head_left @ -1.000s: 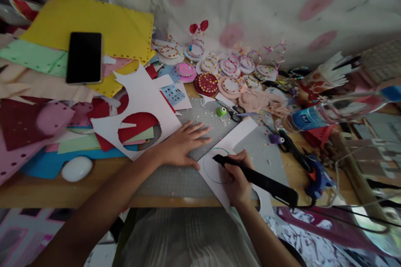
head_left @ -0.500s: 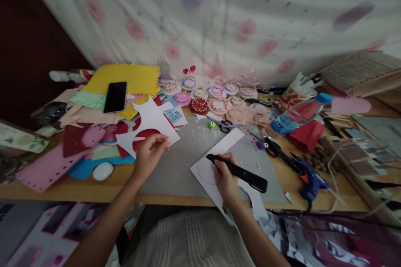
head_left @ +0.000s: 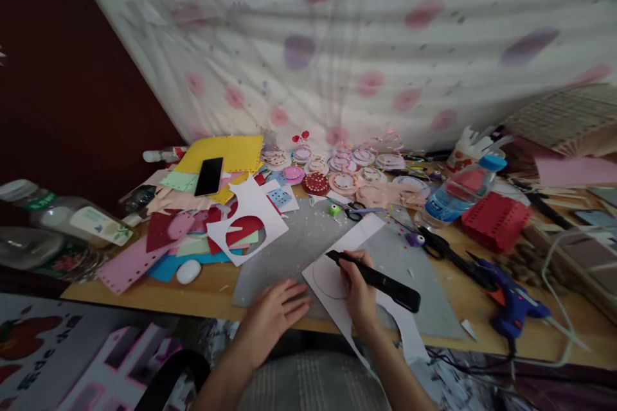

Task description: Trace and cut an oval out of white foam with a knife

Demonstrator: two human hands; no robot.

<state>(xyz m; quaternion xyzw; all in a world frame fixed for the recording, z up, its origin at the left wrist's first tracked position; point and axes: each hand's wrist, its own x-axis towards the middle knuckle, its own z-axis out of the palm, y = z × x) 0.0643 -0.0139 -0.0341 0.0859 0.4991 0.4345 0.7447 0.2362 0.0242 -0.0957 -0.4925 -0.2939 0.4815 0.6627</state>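
My right hand (head_left: pixel 360 295) is closed around a long black tool (head_left: pixel 385 282), whose tip rests on a white sheet (head_left: pixel 332 282) marked with a drawn circle. The sheet lies on a grey cutting mat (head_left: pixel 299 250) at the table's near edge. Beside the sheet, my left hand (head_left: pixel 274 314) lies flat on the mat's front edge with its fingers spread, holding nothing.
Coloured foam and paper sheets (head_left: pixel 193 231) with a black phone (head_left: pixel 209 176) cover the left. Decorated round pieces (head_left: pixel 347 173) line the back. Scissors (head_left: pixel 354 209), a water bottle (head_left: pixel 457 192), a red punched piece (head_left: pixel 496 221) and a blue glue gun (head_left: pixel 511 298) lie at right. Bottles (head_left: pixel 62 218) stand far left.
My left hand left the white cut-out sheet on the left and came down flat on the mat's front edge. The view rose and pulled back. My right hand stayed on the sheet.
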